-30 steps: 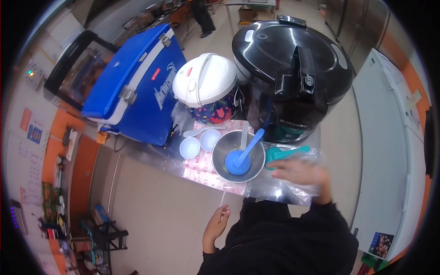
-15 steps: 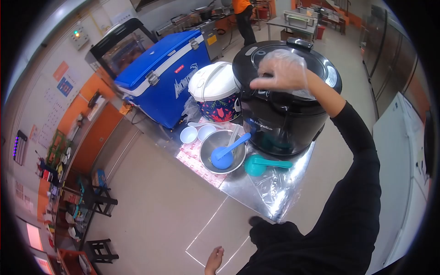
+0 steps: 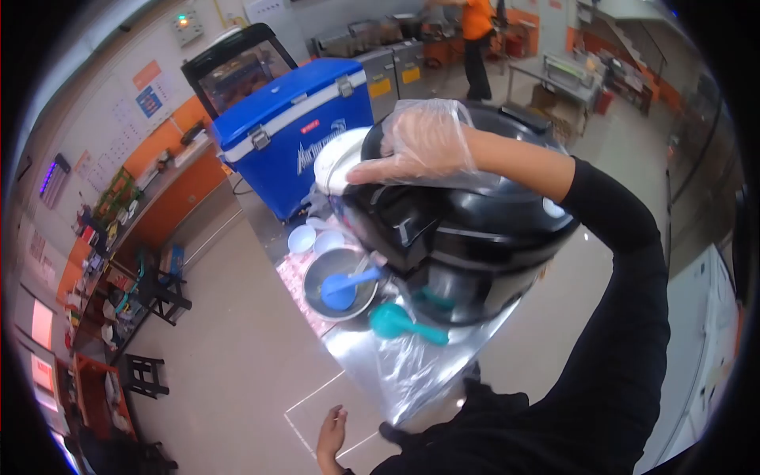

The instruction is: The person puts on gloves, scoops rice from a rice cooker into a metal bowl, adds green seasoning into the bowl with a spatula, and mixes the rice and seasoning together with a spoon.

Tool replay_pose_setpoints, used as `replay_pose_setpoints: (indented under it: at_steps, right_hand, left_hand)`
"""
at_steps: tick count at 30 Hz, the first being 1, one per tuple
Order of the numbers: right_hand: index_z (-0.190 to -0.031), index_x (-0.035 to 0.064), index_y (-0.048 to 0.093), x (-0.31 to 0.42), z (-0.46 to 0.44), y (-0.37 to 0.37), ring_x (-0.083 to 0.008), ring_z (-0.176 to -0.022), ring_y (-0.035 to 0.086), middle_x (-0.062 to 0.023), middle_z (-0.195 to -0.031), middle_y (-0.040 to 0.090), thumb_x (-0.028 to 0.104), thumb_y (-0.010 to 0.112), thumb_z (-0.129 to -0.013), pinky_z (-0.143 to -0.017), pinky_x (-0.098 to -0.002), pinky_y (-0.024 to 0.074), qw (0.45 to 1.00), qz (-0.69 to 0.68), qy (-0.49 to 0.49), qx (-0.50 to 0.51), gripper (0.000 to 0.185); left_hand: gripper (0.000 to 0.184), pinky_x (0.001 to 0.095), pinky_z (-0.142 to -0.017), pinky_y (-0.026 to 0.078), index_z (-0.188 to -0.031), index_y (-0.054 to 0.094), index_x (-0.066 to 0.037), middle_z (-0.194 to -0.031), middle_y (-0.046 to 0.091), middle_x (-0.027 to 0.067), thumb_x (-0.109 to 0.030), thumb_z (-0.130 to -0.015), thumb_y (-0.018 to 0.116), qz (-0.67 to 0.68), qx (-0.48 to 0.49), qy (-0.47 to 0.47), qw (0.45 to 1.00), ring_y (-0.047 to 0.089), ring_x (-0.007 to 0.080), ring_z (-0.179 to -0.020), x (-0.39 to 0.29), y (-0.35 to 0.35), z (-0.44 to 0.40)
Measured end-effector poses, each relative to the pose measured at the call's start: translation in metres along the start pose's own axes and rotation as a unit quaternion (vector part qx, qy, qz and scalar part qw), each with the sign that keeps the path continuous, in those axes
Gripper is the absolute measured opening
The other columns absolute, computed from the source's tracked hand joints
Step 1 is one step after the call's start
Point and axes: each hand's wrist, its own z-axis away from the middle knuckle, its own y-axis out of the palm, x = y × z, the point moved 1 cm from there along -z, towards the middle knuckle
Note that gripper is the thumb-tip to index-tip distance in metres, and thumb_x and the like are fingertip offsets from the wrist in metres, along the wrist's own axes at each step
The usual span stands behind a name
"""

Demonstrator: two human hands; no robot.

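Note:
My right hand, in a clear plastic glove, is over the lid of a large black rice cooker. Its thumb points left, apart from the bent fingers; whether it touches the lid I cannot tell. My bare left hand hangs low over the floor, holding nothing, with fingers loosely apart. In front of the cooker lie a teal scoop and a metal bowl with a blue scoop in it. Small white cups stand behind the bowl. A white-lidded container is partly hidden by the cooker.
A blue cooler box stands at the back of the metal table. Clear plastic covers the table's front corner. Black stools stand on the floor to the left. A person in orange is at the far end.
My view has shifted, and the table's things appear farther left. My right hand has moved left over the cooker, whose front now looks turned leftward. My left hand still hangs low.

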Motion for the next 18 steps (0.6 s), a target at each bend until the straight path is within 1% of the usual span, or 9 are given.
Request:
replay_pose_setpoints:
  at_steps: [1, 3, 4, 6, 7, 10, 12, 14, 18]
  right_hand:
    - [-0.061, 0.0007, 0.066, -0.01, -0.004, -0.014, -0.0271, -0.055, 0.057, -0.0176, -0.056, 0.057, 0.079, 0.039, -0.073, -0.052, -0.039, 0.0454, 1.0, -0.02, -0.011, -0.02, 0.084]
    - [-0.076, -0.0006, 0.067, -0.022, -0.002, -0.059, -0.0341, -0.068, 0.064, -0.0232, -0.069, 0.062, 0.079, 0.038, -0.074, -0.062, -0.0427, 0.0506, 0.999, -0.019, -0.026, -0.004, 0.085]
    - [-0.084, 0.0003, 0.067, -0.032, -0.005, -0.07, -0.0337, -0.071, 0.064, -0.0213, -0.072, 0.064, 0.077, 0.039, -0.075, -0.062, -0.0433, 0.0507, 1.0, -0.015, 0.007, -0.021, 0.082]
    - [-0.092, 0.0011, 0.066, -0.083, -0.019, -0.074, -0.0215, -0.051, 0.055, -0.0079, -0.063, 0.059, 0.051, 0.043, -0.09, -0.048, -0.0327, 0.0436, 0.962, 0.068, -0.119, -0.236, 0.056]
    - [-0.081, 0.0017, 0.066, -0.094, -0.016, -0.103, -0.0272, -0.06, 0.059, -0.0122, -0.065, 0.061, 0.06, 0.03, -0.089, -0.055, -0.0364, 0.0451, 0.98, 0.035, 0.004, -0.198, 0.069]
    - [-0.081, 0.0018, 0.065, -0.188, 0.022, -0.127, -0.0268, -0.059, 0.058, -0.0122, -0.065, 0.06, 0.058, 0.032, -0.087, -0.054, -0.0364, 0.0442, 0.957, 0.069, 0.043, -0.28, 0.065]
    - [-0.081, 0.0019, 0.064, -0.25, 0.053, -0.126, -0.0265, -0.058, 0.057, -0.0122, -0.065, 0.06, 0.056, 0.033, -0.087, -0.054, -0.0365, 0.0435, 0.955, 0.076, 0.101, -0.267, 0.063]
    - [-0.081, 0.002, 0.064, -0.32, 0.085, -0.115, -0.0262, -0.058, 0.057, -0.0122, -0.065, 0.059, 0.054, 0.034, -0.086, -0.053, -0.0365, 0.0429, 0.956, 0.074, 0.186, -0.213, 0.06]
    - [-0.081, 0.0021, 0.062, -0.414, 0.112, -0.073, -0.0257, -0.057, 0.055, -0.0122, -0.065, 0.058, 0.051, 0.036, -0.085, -0.052, -0.0365, 0.0416, 0.956, 0.034, 0.269, -0.111, 0.055]
  left_hand:
    - [0.044, 0.0309, -0.083, 0.045, -0.12, 0.05, 0.002, -0.098, 0.063, 0.0133, -0.034, -0.094, 0.047, 0.026, -0.039, 0.019, 0.999, 0.059, 0.0205, -0.09, -0.029, 0.012, -0.005]
    - [0.044, 0.0304, -0.082, 0.045, -0.12, 0.05, 0.002, -0.1, 0.063, 0.0133, -0.034, -0.094, 0.047, 0.066, -0.087, 0.039, 0.993, 0.059, 0.0201, -0.092, -0.081, 0.037, -0.004]
    - [0.044, 0.0301, -0.082, 0.045, -0.12, 0.05, 0.002, -0.101, 0.062, 0.0133, -0.033, -0.094, 0.048, 0.083, -0.112, 0.048, 0.989, 0.059, 0.0198, -0.092, -0.099, 0.046, -0.003]
    - [0.046, 0.0303, -0.082, 0.045, -0.121, 0.049, 0.002, -0.103, 0.061, 0.0129, -0.036, -0.094, 0.046, 0.115, -0.145, 0.045, 0.982, 0.059, 0.0198, -0.092, -0.123, 0.064, -0.007]
    - [0.047, 0.0304, -0.081, 0.045, -0.121, 0.049, 0.001, -0.104, 0.061, 0.0128, -0.037, -0.094, 0.046, 0.134, -0.16, 0.048, 0.977, 0.059, 0.0197, -0.092, -0.13, 0.073, -0.011]
    - [0.052, 0.0322, -0.077, 0.046, -0.124, 0.046, 0.0, -0.109, 0.057, 0.013, -0.043, -0.095, 0.041, 0.249, -0.206, 0.007, 0.946, 0.059, 0.0209, -0.091, -0.125, 0.085, -0.037]
    - [0.06, 0.0338, -0.071, 0.048, -0.129, 0.039, -0.001, -0.116, 0.052, 0.0147, -0.049, -0.094, 0.038, 0.277, -0.255, -0.025, 0.926, 0.059, 0.024, -0.091, -0.115, 0.083, -0.075]
    - [0.067, 0.0367, -0.061, 0.051, -0.132, 0.034, -0.001, -0.121, 0.047, 0.0177, -0.053, -0.091, 0.039, 0.284, -0.306, -0.027, 0.908, 0.061, 0.0281, -0.086, -0.122, 0.072, -0.118]
    - [0.077, 0.0399, -0.05, 0.054, -0.136, 0.019, -0.002, -0.126, 0.042, 0.0237, -0.053, -0.087, 0.049, 0.302, -0.275, -0.098, 0.907, 0.064, 0.0344, -0.073, -0.146, 0.055, -0.181]
